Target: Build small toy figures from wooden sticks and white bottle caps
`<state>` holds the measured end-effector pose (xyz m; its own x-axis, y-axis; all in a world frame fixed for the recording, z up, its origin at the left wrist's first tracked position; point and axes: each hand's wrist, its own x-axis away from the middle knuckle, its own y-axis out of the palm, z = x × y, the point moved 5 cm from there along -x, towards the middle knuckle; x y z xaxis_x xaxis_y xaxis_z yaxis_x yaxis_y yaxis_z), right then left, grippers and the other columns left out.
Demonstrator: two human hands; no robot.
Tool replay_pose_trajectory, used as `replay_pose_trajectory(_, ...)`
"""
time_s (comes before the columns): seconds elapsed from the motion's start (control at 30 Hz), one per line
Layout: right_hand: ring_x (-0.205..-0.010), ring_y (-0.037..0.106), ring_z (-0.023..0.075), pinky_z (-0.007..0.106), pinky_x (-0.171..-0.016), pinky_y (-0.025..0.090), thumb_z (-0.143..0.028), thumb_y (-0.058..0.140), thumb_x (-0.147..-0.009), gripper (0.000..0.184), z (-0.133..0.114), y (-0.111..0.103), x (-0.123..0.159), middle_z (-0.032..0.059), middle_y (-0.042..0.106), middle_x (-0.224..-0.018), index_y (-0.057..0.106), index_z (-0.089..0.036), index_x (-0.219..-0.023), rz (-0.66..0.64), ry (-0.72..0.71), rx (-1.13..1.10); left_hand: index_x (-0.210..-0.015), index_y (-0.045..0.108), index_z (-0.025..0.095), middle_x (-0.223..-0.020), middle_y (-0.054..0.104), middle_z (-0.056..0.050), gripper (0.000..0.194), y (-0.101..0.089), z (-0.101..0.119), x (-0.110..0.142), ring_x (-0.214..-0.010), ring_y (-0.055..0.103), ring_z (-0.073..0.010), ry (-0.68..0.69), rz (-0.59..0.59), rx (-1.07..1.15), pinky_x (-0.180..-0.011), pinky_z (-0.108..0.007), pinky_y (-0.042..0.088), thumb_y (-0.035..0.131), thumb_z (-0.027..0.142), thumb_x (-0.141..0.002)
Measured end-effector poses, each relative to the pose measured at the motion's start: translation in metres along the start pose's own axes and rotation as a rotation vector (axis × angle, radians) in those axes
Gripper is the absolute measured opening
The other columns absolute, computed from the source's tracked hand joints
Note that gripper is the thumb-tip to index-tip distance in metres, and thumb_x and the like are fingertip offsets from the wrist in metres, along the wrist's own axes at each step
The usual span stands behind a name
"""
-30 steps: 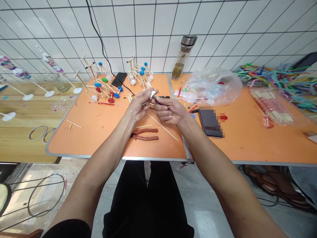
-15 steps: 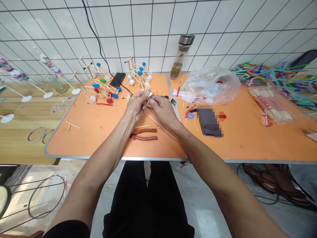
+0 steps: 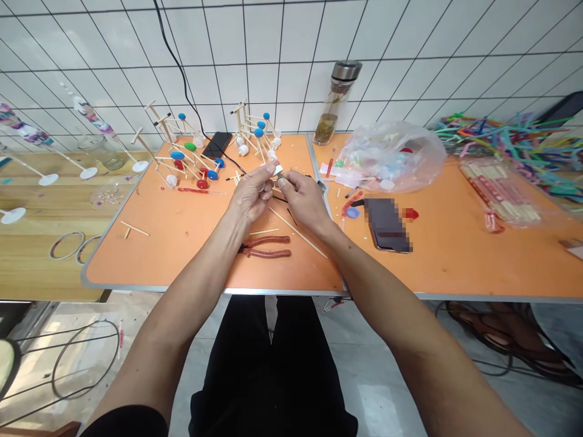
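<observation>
My left hand (image 3: 248, 195) and my right hand (image 3: 303, 197) meet above the middle of the orange table (image 3: 182, 255). A small white piece (image 3: 277, 170) sticks out from the left fingertips, and the right fingertips pinch at its near end. The hands hide most of it, so its shape is unclear. A thin dark strip (image 3: 280, 198) shows below the hands. Red-handled pliers (image 3: 266, 246) lie just below my wrists, beside a loose wooden stick (image 3: 298, 232).
Two stick models with blue, red and green discs (image 3: 182, 159) stand at the table's back left. A black phone (image 3: 217, 144), glass bottle (image 3: 337, 103), plastic bag (image 3: 392, 156), pixelated phone (image 3: 387, 224) and coloured pipe cleaners (image 3: 505, 142) surround the hands. The table edge (image 3: 214, 291) runs below my arms.
My hands have drawn closer together around the white piece since a second ago. The right hand has turned, and its fingers now meet the piece from the right.
</observation>
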<state>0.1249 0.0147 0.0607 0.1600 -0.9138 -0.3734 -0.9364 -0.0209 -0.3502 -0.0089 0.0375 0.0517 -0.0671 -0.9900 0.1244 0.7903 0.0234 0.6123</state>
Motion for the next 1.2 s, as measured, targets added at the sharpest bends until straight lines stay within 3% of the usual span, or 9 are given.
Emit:
replay_pose_trajectory(0.23,-0.09,0.069,0.0313,0.035,-0.071,0.031,-0.037,0.039,-0.117,0.033,-0.001,0.004,0.008,0.0141,0.081,-0.105,0.068,-0.021,-0.121,-0.053,-0.004,0.679,-0.082,0.076,0.018,-0.065,0.06,0.006,0.033,-0.003,-0.003,-0.001,-0.043,0.038,-0.0004,-0.015,0.075,-0.044,-0.037,-0.017,0.026,0.1,0.041,-0.085)
replay_pose_trajectory(0.43,-0.088,0.068,0.0296,0.033,-0.069,0.03,-0.035,0.041,-0.116,0.032,-0.003,0.005,0.01,0.0149,0.081,-0.106,0.069,-0.02,-0.122,-0.042,-0.004,0.727,-0.075,0.075,0.016,-0.067,0.064,0.005,0.032,-0.003,-0.002,0.001,-0.044,0.037,0.0005,0.029,0.081,-0.1,-0.038,-0.016,0.026,0.103,0.031,-0.081)
replay_pose_trajectory(0.5,-0.086,0.065,0.0268,0.032,-0.069,0.032,-0.034,0.046,-0.113,0.025,-0.003,0.004,0.008,0.012,0.077,-0.099,0.067,-0.022,-0.107,-0.017,-0.014,0.57,-0.076,0.078,0.015,-0.07,0.069,0.003,0.023,-0.003,-0.001,0.001,-0.045,0.038,0.0,0.048,0.072,-0.11,-0.04,-0.016,0.027,0.099,0.02,-0.084)
replay_pose_trajectory(0.6,-0.066,0.05,0.0176,0.028,-0.06,0.031,-0.035,0.056,-0.107,0.023,0.002,0.0,0.003,0.0017,0.058,-0.075,0.058,-0.023,-0.087,-0.054,0.086,0.068,-0.081,0.082,0.014,-0.075,0.075,0.0,0.012,-0.003,0.0,-0.001,-0.047,0.037,-0.0005,0.06,0.035,-0.098,-0.042,-0.016,0.028,0.089,0.011,-0.09)
replay_pose_trajectory(0.73,-0.047,0.009,0.0099,0.022,-0.043,0.011,-0.043,0.062,-0.104,0.02,0.005,0.003,0.005,-0.0129,0.028,-0.06,0.059,-0.024,-0.1,-0.42,0.493,-0.68,-0.085,0.083,0.015,-0.08,0.079,-0.002,0.009,-0.002,0.002,-0.001,-0.05,0.043,-0.0014,0.049,-0.036,-0.076,-0.046,-0.016,0.031,0.09,0.01,-0.088)
replay_pose_trajectory(0.87,-0.048,-0.002,0.01,0.02,-0.041,0.006,-0.04,0.052,-0.111,0.019,-0.005,-0.003,0.006,-0.0141,0.022,-0.059,0.058,-0.024,-0.102,-0.574,0.572,-0.853,-0.089,0.084,0.018,-0.091,0.084,-0.003,0.011,0.0,0.004,0.0,-0.053,0.049,-0.002,0.053,-0.083,-0.053,-0.048,-0.017,0.033,0.093,0.013,-0.086)
replay_pose_trajectory(0.97,-0.047,0.009,0.0117,0.023,-0.044,0.013,-0.04,0.047,-0.112,0.022,0.0,-0.002,0.003,-0.0115,0.026,-0.061,0.057,-0.025,-0.099,-0.431,0.463,-0.577,-0.088,0.083,0.017,-0.087,0.083,-0.003,0.011,-0.001,0.004,-0.001,-0.054,0.049,-0.0023,0.07,-0.068,-0.066,-0.049,-0.017,0.034,0.094,0.014,-0.085)
replay_pose_trajectory(1.1,-0.068,0.056,0.0191,0.03,-0.064,0.035,-0.033,0.05,-0.111,0.022,-0.005,-0.002,0.007,0.0051,0.066,-0.084,0.065,-0.021,-0.102,-0.068,0.062,0.347,-0.083,0.082,0.014,-0.068,0.071,0.001,0.014,-0.006,-0.001,-0.005,-0.048,0.04,-0.0012,0.083,-0.004,-0.099,-0.045,-0.016,0.03,0.096,0.012,-0.083)
replay_pose_trajectory(1.2,-0.091,0.071,0.0294,0.035,-0.075,0.038,-0.026,0.04,-0.114,0.033,-0.009,0.008,0.016,0.0162,0.08,-0.112,0.07,-0.019,-0.125,-0.02,-0.014,0.889,-0.078,0.08,0.013,-0.061,0.064,0.003,0.017,-0.01,-0.005,-0.007,-0.046,0.04,-0.0017,0.107,0.064,-0.147,-0.043,-0.016,0.027,0.096,0.013,-0.082)
